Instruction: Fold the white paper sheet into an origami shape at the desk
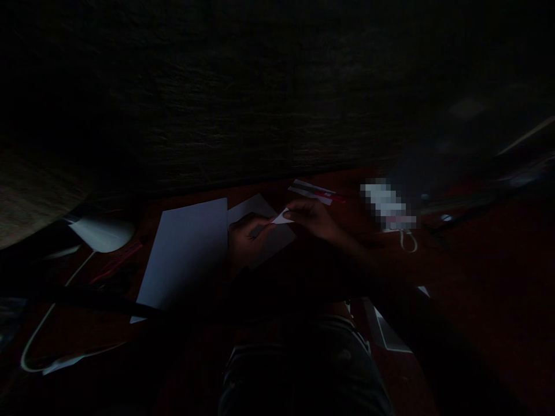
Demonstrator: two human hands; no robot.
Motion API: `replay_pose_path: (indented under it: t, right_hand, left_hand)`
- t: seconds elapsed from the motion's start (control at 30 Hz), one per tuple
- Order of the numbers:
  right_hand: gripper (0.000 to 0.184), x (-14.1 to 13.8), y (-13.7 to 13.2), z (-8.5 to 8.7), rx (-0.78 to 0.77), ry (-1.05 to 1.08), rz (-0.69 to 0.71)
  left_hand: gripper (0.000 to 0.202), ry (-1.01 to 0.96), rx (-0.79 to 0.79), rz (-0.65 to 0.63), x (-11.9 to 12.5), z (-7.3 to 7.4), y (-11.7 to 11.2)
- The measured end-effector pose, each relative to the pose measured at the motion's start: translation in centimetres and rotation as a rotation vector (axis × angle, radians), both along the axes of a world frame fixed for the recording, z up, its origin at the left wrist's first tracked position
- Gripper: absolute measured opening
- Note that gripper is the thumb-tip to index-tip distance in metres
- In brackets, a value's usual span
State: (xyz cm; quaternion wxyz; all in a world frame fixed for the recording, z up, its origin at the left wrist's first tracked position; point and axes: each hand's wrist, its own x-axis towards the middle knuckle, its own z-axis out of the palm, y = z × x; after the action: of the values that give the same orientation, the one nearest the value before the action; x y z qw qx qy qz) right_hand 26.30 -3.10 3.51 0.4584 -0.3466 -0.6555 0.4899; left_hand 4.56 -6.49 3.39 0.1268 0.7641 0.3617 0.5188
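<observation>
Between my two hands is a small white piece of folded paper (282,217), pointed at its left end. My left hand (250,234) pinches that left tip. My right hand (313,217) grips the wider right end, thumb on top. Below them lies a paler sheet of paper (277,240), partly covered by my left hand. A large white sheet (191,248) lies flat to the left of my left hand. Just beyond my right hand is a clear strip with a red item (325,195), whose kind I cannot make out. The scene is very dark.
A white lamp-like object (104,234) with a pale cable (37,323) stands at the left, near a red item (117,260). A blurred-out white object (385,202) with a cord loop (408,241) lies at the right. Another pale-edged flat item (392,335) is by my right forearm.
</observation>
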Motion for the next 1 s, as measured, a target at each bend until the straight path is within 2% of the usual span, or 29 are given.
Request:
replay_pose_path:
  t: [0.17, 0.23, 0.43, 0.63, 0.77, 1.0]
  right_hand:
    - [0.031, 0.0, 0.1, -0.2, 0.023, -0.023, -0.008]
    - [0.029, 0.0, 0.0, -0.2, 0.038, -0.028, 0.005]
    - [0.025, -0.2, -0.3, 0.2, 0.128, -0.084, 0.005]
    - [0.025, -0.7, -0.7, 0.0, 0.257, -0.129, -0.014]
    - [0.024, -0.8, -0.8, 0.0, 0.253, -0.115, -0.034]
    - [0.027, -0.8, -1.0, 0.1, 0.174, -0.108, 0.011]
  left_hand:
    - [0.011, -0.068, -0.193, 0.035, 0.2, -0.5, 0.3]
    - [0.014, -0.094, -0.226, 0.039, 0.1, -0.7, 0.4]
    - [0.016, -0.084, -0.239, 0.023, -0.1, -1.1, 0.8]
    - [0.016, -0.051, -0.229, -0.023, 0.0, -0.8, 0.6]
    - [0.016, -0.028, -0.201, -0.052, 0.1, -0.7, 0.5]
    - [0.016, -0.04, -0.225, -0.089, -0.2, -0.8, 0.5]
